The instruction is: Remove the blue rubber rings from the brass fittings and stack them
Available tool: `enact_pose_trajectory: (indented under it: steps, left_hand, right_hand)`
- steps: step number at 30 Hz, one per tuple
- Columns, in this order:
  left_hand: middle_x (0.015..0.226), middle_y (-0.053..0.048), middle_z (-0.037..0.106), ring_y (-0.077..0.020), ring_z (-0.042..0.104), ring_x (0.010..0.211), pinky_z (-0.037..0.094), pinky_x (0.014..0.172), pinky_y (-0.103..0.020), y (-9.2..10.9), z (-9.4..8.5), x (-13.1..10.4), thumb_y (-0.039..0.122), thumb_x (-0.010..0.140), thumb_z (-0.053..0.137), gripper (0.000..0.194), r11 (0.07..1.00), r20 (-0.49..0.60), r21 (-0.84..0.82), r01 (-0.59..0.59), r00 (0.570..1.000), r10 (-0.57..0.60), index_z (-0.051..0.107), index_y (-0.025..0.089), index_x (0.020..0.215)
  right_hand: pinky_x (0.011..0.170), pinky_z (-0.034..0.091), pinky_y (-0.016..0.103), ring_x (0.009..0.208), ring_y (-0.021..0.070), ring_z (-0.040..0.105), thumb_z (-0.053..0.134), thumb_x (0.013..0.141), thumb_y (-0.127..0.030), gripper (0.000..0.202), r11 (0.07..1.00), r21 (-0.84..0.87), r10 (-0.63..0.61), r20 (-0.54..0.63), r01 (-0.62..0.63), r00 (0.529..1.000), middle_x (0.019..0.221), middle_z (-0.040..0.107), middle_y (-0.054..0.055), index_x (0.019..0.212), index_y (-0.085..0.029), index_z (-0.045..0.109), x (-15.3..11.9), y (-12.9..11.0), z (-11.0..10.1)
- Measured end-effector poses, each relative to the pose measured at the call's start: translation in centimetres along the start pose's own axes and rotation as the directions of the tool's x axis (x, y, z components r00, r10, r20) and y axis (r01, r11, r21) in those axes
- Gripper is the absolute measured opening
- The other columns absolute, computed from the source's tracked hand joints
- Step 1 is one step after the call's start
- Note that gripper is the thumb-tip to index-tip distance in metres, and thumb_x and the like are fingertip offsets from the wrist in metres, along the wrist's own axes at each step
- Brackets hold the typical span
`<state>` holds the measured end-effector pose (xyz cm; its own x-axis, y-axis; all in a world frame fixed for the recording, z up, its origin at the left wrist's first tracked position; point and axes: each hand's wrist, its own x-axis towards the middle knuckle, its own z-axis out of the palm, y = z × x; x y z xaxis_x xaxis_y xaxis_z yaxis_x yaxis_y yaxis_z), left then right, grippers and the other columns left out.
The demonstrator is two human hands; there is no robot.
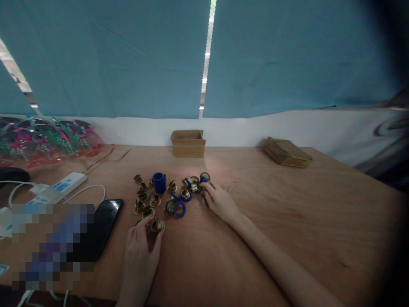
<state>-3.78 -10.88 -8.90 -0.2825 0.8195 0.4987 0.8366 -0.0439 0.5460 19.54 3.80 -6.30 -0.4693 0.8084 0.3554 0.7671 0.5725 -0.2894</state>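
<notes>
My left hand [142, 245] curves its thumb and fingers around a short brass flanged fitting [157, 226] low on the wooden table. Just beyond it, several similar brass fittings [155, 200] stand in a loose group around a blue cylindrical cup-like piece [159, 182]. My right hand [220, 201] has its fingertips closed at a brass fitting with blue on it [205, 176], at the right end of the cluster; the fingers hide part of it. Between the hands lie a loose blue ring [179, 209] and a brass fitting with a blue ring around it [185, 195].
An open cardboard box [188, 148] stands at the back, and a closed, creased one [286, 152] lies back right. To the left are a black phone [108, 221], a white power strip [72, 182] with cables, and clear-wrapped packages [47, 138]. A blue curtain [143, 59] hangs behind.
</notes>
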Motion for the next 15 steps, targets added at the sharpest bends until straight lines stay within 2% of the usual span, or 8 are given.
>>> enact_pose_trajectory:
  steps: [5, 9, 12, 14, 15]
  left_hand:
    - [0.108, -0.013, 0.058, -0.0313, 0.054, 0.102, 0.046, 0.086, -0.049, 0.3, -0.4, 0.2, 0.032, 0.083, 0.056, 0.029, 0.995, -0.085, 0.093, -0.041, 0.995, 0.049, 0.053, 0.018, 0.107]
    - [0.104, -0.01, 0.057, -0.0269, 0.055, 0.099, 0.047, 0.086, -0.043, 1.7, -0.6, 0.2, 0.031, 0.083, 0.058, 0.026, 0.997, -0.099, -0.004, -0.078, 0.992, 0.077, 0.053, 0.018, 0.105]
    - [0.091, -0.004, 0.06, -0.02, 0.058, 0.085, 0.048, 0.077, -0.034, 3.8, -0.6, 1.0, 0.024, 0.088, 0.051, 0.012, 0.977, 0.068, -0.152, -0.15, 0.984, 0.162, 0.053, 0.021, 0.099]
    - [0.087, -0.003, 0.061, -0.0189, 0.058, 0.082, 0.046, 0.075, -0.032, 5.5, -0.2, 2.3, 0.018, 0.088, 0.047, 0.01, 0.94, 0.255, -0.202, -0.274, 0.912, 0.32, 0.053, 0.021, 0.096]
    - [0.086, -0.003, 0.061, -0.0191, 0.058, 0.081, 0.045, 0.074, -0.032, 6.2, 0.1, 3.1, 0.017, 0.088, 0.046, 0.01, 0.925, 0.305, -0.203, -0.322, 0.876, 0.373, 0.053, 0.021, 0.093]
  right_hand:
    - [0.074, 0.046, 0.027, 0.087, 0.0184, 0.06, 0.039, 0.091, -0.015, 0.026, 1.0, -0.023, 0.006, -0.009, -0.006, 1.0, 0.115, 0.055, 0.011, 0.114, -0.019, 0.052, 0.2, 0.0, -0.1]
    - [0.074, 0.047, 0.027, 0.089, 0.018, 0.059, 0.041, 0.09, -0.014, 0.026, 0.999, -0.033, -0.012, -0.011, 0.011, 1.0, 0.117, 0.054, 0.01, 0.113, -0.019, 0.051, 0.3, 0.2, -0.2]
    - [0.076, 0.047, 0.027, 0.091, 0.0183, 0.059, 0.044, 0.089, -0.015, 0.029, 0.998, -0.057, -0.039, -0.011, 0.039, 0.999, 0.118, 0.054, 0.01, 0.117, -0.02, 0.051, 0.4, 0.4, -0.1]
    - [0.074, 0.048, 0.027, 0.091, 0.0188, 0.06, 0.042, 0.091, -0.016, 0.03, 0.993, -0.107, -0.051, 0.002, 0.051, 0.999, 0.119, 0.053, 0.01, 0.12, -0.02, 0.051, 0.5, 0.5, 0.1]
    - [0.072, 0.048, 0.027, 0.09, 0.0189, 0.06, 0.041, 0.091, -0.017, 0.031, 0.99, -0.134, -0.052, 0.011, 0.053, 0.999, 0.118, 0.053, 0.011, 0.121, -0.021, 0.051, 0.5, 0.6, 0.1]
